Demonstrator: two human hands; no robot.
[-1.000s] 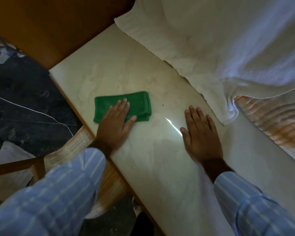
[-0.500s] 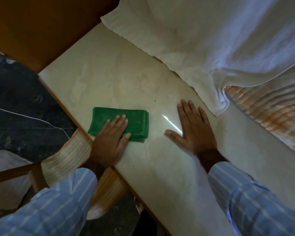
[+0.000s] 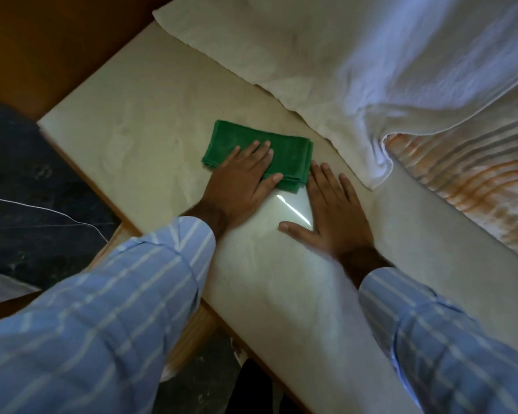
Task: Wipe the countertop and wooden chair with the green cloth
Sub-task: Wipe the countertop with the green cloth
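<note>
Under left fingers (image 3: 259, 150): green cloth (image 3: 284, 153), folded, flat on countertop (image 3: 150, 115). Fingers loosely spread, pressing, not gripping. We note cloth shifted from near edge inward, now touching right fingertips (image 3: 320, 171); right hand (image 3: 332, 213) flat, splayed. We judge countertop pass ongoing; chair pending.

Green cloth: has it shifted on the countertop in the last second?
Yes. The green cloth, under the left hand, has slid away from the countertop's near edge toward the white towel, and now nearly touches the right hand.
</note>
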